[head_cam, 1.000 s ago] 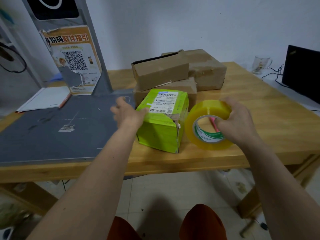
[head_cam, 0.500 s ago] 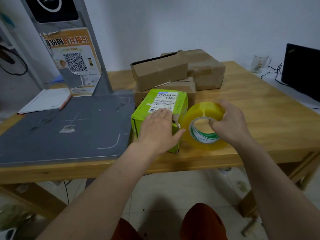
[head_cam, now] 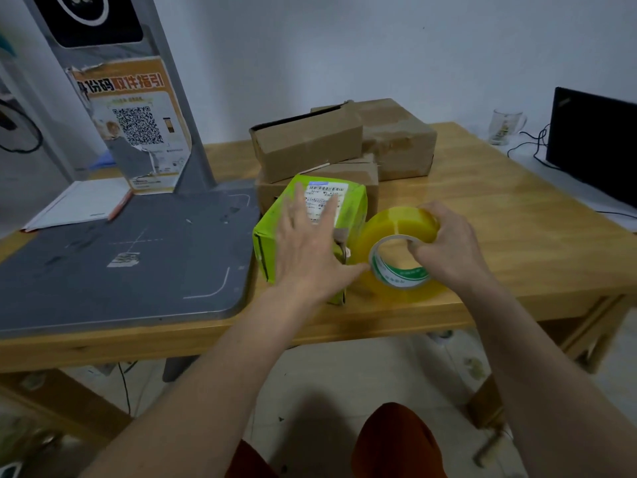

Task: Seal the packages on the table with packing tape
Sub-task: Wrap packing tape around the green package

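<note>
Near the front edge of the table (head_cam: 517, 236), a green box (head_cam: 275, 243) is being pressed flat by the left hand (head_cam: 306, 250), its fingers spread wide and straight across the labelled top. Just beside the box, on its right, a roll of yellow tape (head_cam: 389, 232) is being gripped by the right hand (head_cam: 448, 246), fingers curled through the core and thumb over the outer rim. The roll is being held on edge, touching or almost touching the box's torn right side. Behind, toward the table's middle, three brown boxes (head_cam: 310, 146) are being left stacked and apparently unsealed.

The step in hand is judged to be the start of taping the green box. Next, the free tape end is probably needing to be found and stuck down, while the box is being steadied against the pull.
</note>
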A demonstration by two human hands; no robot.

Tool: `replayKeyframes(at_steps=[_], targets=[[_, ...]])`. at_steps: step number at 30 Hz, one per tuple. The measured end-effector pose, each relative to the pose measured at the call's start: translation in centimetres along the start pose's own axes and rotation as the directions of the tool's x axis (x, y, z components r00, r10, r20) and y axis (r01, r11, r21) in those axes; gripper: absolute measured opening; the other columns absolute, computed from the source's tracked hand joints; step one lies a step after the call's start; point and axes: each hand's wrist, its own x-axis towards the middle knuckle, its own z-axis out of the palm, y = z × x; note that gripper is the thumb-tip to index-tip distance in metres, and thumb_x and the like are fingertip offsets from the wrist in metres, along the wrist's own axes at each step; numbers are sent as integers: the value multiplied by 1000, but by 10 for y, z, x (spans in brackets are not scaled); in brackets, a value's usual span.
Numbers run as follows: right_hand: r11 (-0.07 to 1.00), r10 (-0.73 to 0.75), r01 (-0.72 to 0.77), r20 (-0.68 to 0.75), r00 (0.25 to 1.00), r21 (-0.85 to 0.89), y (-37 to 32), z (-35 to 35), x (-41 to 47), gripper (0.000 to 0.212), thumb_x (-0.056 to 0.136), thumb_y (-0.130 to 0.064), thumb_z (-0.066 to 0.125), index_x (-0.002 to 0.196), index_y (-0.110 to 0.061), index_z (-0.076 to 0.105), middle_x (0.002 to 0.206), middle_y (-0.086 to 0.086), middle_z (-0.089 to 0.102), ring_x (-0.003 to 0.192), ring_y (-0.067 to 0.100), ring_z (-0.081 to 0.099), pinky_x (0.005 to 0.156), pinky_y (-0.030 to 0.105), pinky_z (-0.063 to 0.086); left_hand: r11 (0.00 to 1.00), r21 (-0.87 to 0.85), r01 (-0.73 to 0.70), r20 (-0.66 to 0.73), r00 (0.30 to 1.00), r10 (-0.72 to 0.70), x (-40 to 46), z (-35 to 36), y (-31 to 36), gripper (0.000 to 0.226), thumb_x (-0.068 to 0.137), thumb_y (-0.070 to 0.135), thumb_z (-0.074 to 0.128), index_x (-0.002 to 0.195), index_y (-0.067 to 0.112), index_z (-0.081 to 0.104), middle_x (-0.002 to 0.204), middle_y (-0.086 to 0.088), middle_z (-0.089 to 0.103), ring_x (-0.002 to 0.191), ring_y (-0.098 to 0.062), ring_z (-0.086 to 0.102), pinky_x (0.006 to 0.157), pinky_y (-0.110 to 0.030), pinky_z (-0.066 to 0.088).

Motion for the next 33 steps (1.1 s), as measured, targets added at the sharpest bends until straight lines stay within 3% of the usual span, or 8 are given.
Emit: replayKeyframes(at_steps=[2, 6, 13, 20, 23, 27, 31, 33], targets=[[1000, 10, -10, 14, 1000, 19, 0, 1, 0, 49, 78, -8, 69, 123, -20, 56, 93, 0, 57, 89, 25, 56, 72, 32, 42, 981, 144, 133, 153, 976, -155, 13, -12, -12, 126, 51, 91, 60, 155, 34, 14, 162, -14, -17, 147, -41, -14, 116, -60, -1], [998, 14, -15, 18, 1000, 60, -4, 6, 2, 52, 79, -10, 69, 128, -19, 53, 101, 2, 56, 94, 26, 54, 76, 33, 43, 955, 159, 252, 322, 901, -291, 27, -25, -22, 134, 43, 99, 53, 154, 34, 16, 161, -22, -2, 147, -45, 2, 114, -63, 13], [996, -60, 61, -19, 998, 72, -33, 0, 12, 50, 80, -10, 69, 126, -24, 54, 93, -3, 52, 89, 24, 53, 68, 31, 39, 905, -181, 385, 168, 919, -357, 18, -27, -31, 115, 41, 91, 47, 144, 40, 37, 152, -6, 30, 139, -34, 25, 107, -57, 24], [968, -181, 214, -219, 959, 134, -76, -7, 29, 69, 71, -19, 79, 134, -22, 51, 118, 1, 49, 107, 13, 48, 89, 24, 39, 579, -652, 490, 169, 838, -519, 6, -28, -28, 119, 30, 86, 56, 141, 43, 43, 149, -1, 35, 138, -27, 34, 112, -52, 31], [908, -11, 142, -315, 949, 395, -79, 10, 23, 64, 73, -19, 78, 131, -19, 50, 110, -4, 54, 100, 9, 53, 84, 23, 46, 398, -779, 485, 231, 812, -536, 3, -27, -28, 114, 38, 82, 64, 141, 37, 45, 149, 1, 41, 133, -24, 41, 110, -48, 35], [756, 195, -71, -120, 974, 651, -82, 47, 13, 49, 75, -17, 80, 117, -17, 55, 96, -9, 63, 89, 8, 64, 79, 30, 54, 198, -861, 468, 318, 800, -508, -4, -11, -25, 72, 70, 73, 65, 129, 32, 55, 126, 11, 52, 105, -10, 50, 89, -31, 34], [717, 221, -106, -79, 972, 689, -95, 62, 17, 50, 75, -21, 82, 109, -27, 46, 94, -14, 58, 82, -1, 57, 76, 28, 47, 294, -794, 532, 378, 811, -447, -1, -16, -38, 73, 82, 69, 52, 141, 26, 48, 140, 5, 48, 134, -21, 43, 91, -35, 32], [775, 178, -110, -48, 983, 622, -99, 66, 17, 45, 78, -22, 76, 109, -27, 44, 101, -7, 60, 92, 13, 60, 84, 37, 49, 428, -791, 436, 273, 879, -390, 8, -24, -49, 58, 85, 53, 50, 136, 26, 51, 135, 9, 53, 129, -21, 48, 94, -40, 41]])
